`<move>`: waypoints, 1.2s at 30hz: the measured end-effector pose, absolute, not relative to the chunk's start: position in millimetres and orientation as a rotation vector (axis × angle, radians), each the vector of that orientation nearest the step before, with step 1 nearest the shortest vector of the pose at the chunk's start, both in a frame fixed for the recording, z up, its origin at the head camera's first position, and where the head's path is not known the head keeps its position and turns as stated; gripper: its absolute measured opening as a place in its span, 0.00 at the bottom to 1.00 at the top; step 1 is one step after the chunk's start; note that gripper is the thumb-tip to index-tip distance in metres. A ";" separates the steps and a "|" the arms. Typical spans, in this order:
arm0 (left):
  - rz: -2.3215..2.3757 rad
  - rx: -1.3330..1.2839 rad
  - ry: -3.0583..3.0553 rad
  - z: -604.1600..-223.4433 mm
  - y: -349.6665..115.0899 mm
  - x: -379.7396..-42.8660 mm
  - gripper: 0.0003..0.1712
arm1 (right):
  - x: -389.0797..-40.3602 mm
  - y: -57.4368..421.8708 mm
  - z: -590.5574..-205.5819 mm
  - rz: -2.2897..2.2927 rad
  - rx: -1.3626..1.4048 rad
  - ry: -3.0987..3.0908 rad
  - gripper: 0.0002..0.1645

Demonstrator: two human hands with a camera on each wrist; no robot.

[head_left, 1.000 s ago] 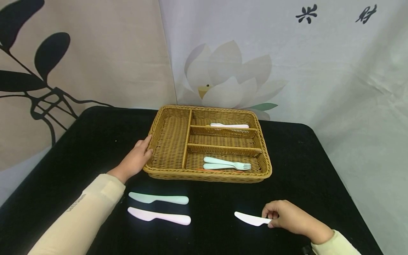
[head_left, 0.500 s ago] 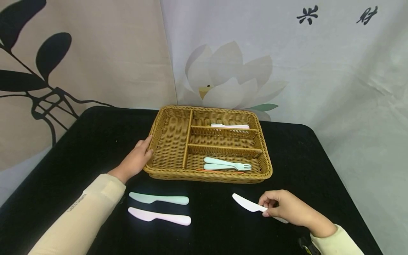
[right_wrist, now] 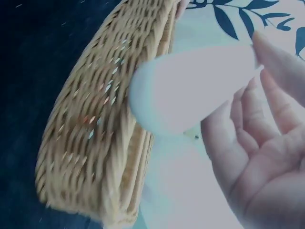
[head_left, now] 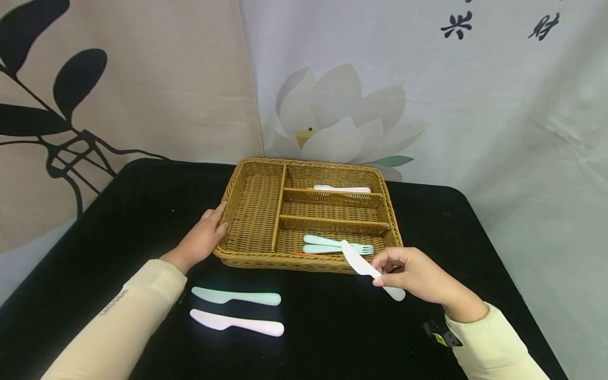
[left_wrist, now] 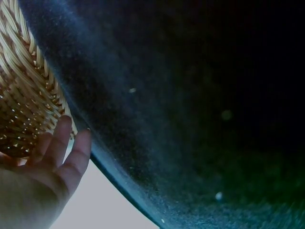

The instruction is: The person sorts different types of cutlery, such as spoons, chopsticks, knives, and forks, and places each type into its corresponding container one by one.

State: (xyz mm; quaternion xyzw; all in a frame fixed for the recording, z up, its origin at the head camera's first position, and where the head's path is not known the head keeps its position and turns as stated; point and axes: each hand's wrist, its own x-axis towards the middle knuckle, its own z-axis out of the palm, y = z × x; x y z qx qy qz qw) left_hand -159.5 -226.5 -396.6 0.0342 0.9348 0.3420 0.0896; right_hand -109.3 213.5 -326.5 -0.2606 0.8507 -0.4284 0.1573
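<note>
My right hand (head_left: 410, 274) pinches a white plastic knife (head_left: 355, 261) by its handle, between thumb and fingers. The blade points up and left and overlaps the front edge of the wicker basket (head_left: 252, 258) in the head view. In the right wrist view the knife's rounded handle end (right_wrist: 176, 90) appears large beside the basket wall (right_wrist: 105, 95). My left hand (head_left: 201, 237) rests against the basket's left side, its fingers (left_wrist: 59, 138) extended along the outer weave. A mint green knife (head_left: 237, 296) and a pale pink knife (head_left: 237, 322) lie on the black cloth.
Two mint green utensils (head_left: 323, 245), one a fork, lie in the basket's front right compartment, with something orange by them. Pale pink cutlery (head_left: 342, 189) lies in the back right compartment. A printed cloth backdrop (head_left: 332, 79) hangs behind the black table (head_left: 309, 343).
My right hand has lifted the white knife from the cloth and carried it forward and left to the basket's front edge. My left hand, basket and other knives stay put.
</note>
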 end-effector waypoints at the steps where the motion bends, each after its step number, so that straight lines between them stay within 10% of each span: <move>1: 1.017 0.102 2.780 -396.7 -226.5 -159.5 0.36 | -111.6 210.1 -325.2 -1.233 -0.733 2.436 0.07; 36: 1.042 0.124 2.774 -397.7 -228.0 -160.3 0.36 | -185.6 68.1 -310.7 -1.874 -0.116 1.986 0.09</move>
